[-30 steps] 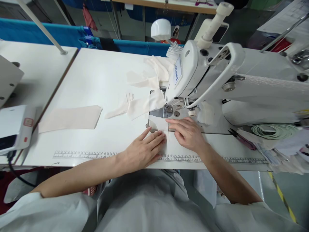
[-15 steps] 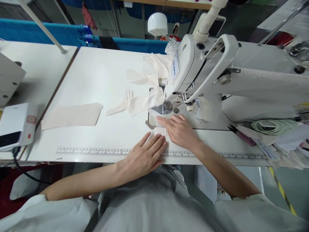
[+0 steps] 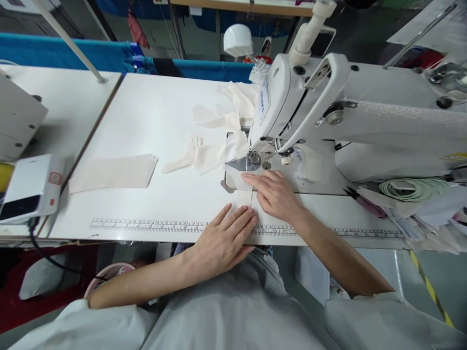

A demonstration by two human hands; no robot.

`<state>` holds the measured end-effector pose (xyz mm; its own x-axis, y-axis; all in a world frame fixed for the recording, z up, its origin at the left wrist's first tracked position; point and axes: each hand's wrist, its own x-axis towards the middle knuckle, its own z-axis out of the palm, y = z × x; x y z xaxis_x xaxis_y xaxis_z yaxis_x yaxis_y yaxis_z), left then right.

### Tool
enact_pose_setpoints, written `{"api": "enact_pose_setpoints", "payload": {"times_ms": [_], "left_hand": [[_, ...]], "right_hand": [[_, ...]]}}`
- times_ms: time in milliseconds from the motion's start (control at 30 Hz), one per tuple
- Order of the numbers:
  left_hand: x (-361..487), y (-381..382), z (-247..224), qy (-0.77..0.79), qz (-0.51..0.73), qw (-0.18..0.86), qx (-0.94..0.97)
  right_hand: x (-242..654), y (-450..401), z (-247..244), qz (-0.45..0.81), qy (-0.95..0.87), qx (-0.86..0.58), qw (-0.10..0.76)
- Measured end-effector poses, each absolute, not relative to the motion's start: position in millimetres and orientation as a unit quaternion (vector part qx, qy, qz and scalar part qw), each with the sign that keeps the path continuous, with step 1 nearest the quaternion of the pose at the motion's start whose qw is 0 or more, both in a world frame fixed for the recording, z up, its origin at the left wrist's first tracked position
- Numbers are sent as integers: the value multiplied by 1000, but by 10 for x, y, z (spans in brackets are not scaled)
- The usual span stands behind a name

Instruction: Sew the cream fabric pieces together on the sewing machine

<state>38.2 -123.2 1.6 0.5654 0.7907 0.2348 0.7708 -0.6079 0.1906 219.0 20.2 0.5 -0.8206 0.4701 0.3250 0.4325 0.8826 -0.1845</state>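
Observation:
A narrow strip of pale fabric (image 3: 244, 198) runs from the sewing machine's presser foot (image 3: 254, 159) toward the table's front edge. My left hand (image 3: 228, 233) lies flat over its near end, fingers stretched out. Closer to the needle, my right hand (image 3: 275, 193) rests on the strip's right side, index finger extended and the other fingers loosely bent. Neither hand wraps around anything. Under my palms the cloth is hidden. To the left of the foot, more cream fabric pieces (image 3: 213, 154) lie loosely bunched on the table.
A flat cream fabric panel (image 3: 114, 173) lies at left. The white sewing machine (image 3: 277, 97) stands at right. A printed ruler (image 3: 146, 225) follows the front edge. Snips (image 3: 367, 203), a green cord coil (image 3: 414, 189) and scraps lie far right; a white device (image 3: 32, 189) sits far left.
My left hand has slid slightly toward the front edge, and more of the strip shows between my hands. The right hand has shifted slightly right. The whole view has also moved a little.

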Motion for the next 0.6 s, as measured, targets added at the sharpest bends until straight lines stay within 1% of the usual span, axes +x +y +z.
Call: {"api": "enact_pose_setpoints", "payload": {"times_ms": [133, 367, 600], "left_hand": [[428, -1257, -58, 460, 167, 29, 872], [441, -1303, -122, 476, 191, 30, 858], [429, -1346, -53, 484, 217, 27, 847]], "right_hand": [[2173, 185, 4, 70, -961, -211, 163], [2107, 176, 12, 26, -956, -257, 137], [2170, 192, 7, 48, -953, -248, 166]]}}
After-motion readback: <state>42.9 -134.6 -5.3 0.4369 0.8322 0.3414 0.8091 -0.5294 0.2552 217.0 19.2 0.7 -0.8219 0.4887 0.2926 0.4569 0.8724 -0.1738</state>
